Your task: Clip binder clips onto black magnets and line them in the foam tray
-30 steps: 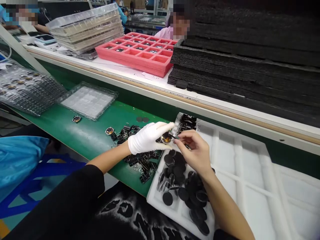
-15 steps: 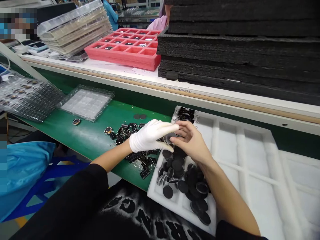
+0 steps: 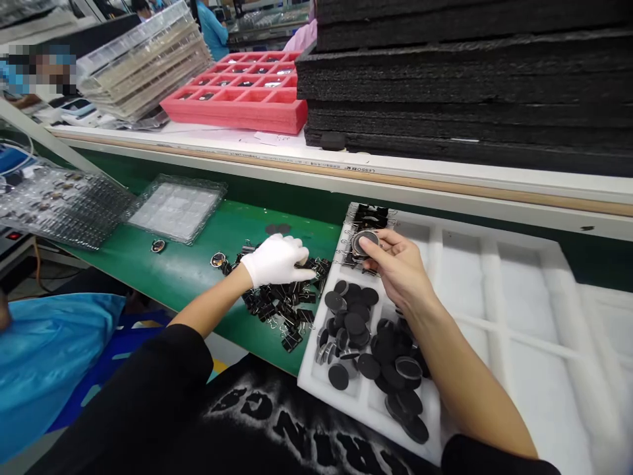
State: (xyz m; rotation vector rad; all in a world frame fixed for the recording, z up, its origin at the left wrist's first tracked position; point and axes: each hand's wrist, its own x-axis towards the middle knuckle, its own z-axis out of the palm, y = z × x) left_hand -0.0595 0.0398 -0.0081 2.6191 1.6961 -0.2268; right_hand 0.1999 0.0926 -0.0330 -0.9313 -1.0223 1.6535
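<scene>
My right hand [image 3: 398,267], bare, pinches a small round black disc part [image 3: 364,241] over the far left corner of the white foam tray [image 3: 499,310]. My left hand [image 3: 274,259], in a white glove, rests with fingers curled on a pile of black binder clips [image 3: 284,307] on the green belt; whether it grips a clip is hidden. A heap of black discs [image 3: 370,349] fills the tray's near left compartments. More clipped parts [image 3: 368,218] lie in the tray's far corner.
Two loose round parts [image 3: 217,259] [image 3: 157,245] lie on the green belt [image 3: 198,264], beside clear blister trays [image 3: 175,208] [image 3: 59,204]. On the shelf behind stand a pink compartment tray [image 3: 242,99], stacked clear trays [image 3: 143,63] and black foam sheets [image 3: 469,86]. Other people work beyond.
My hands have parted. The left dropped from the part onto the binder clips on the belt. The right carried the disc part toward the tray's far left corner.
</scene>
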